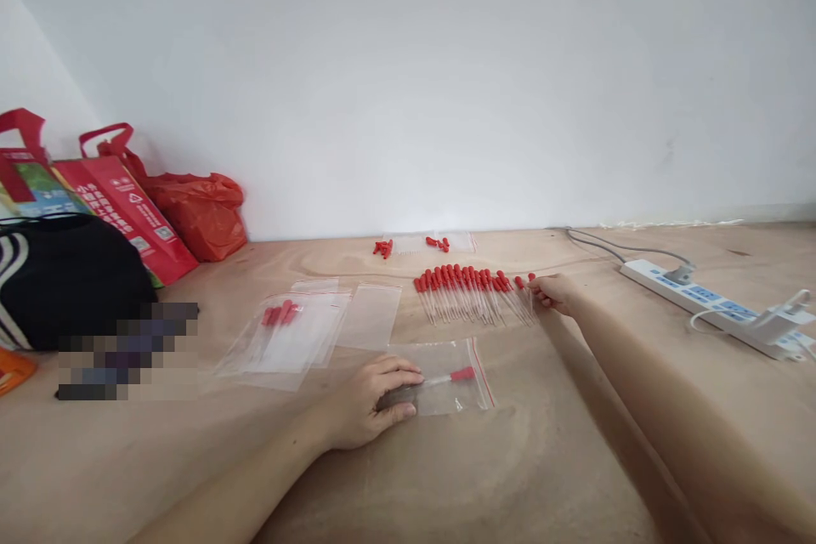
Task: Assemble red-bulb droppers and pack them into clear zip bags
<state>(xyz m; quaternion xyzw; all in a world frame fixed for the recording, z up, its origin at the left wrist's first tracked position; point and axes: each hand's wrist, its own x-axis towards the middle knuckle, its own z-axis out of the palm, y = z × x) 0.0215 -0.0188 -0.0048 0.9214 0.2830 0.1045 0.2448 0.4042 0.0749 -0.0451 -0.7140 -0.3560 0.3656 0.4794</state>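
My left hand (376, 399) rests on the left part of a clear zip bag (439, 401), thumb and fingers apart. Inside that bag lies a dropper with a red bulb (462, 374), its tube pointing toward my left hand. Farther off to the right, my right hand (553, 292) pinches a red-bulbed dropper (531, 278) just under the bulb. Left of it stretches a row of several glass droppers (456, 279), bulbs toward the wall. To the left, zip bags (280, 353) lie overlapped, with red-bulbed droppers (280, 313) in them. A flat zip bag (371, 314) lies beside these.
Near the wall are loose red bulbs (383, 249) and a bag (408, 244) with more bulbs on it. A white power strip (707, 302) with cables lies at right. Red shopping bags (127, 204), a red plastic bag (204, 217) and a black bag (76, 280) stand at left.
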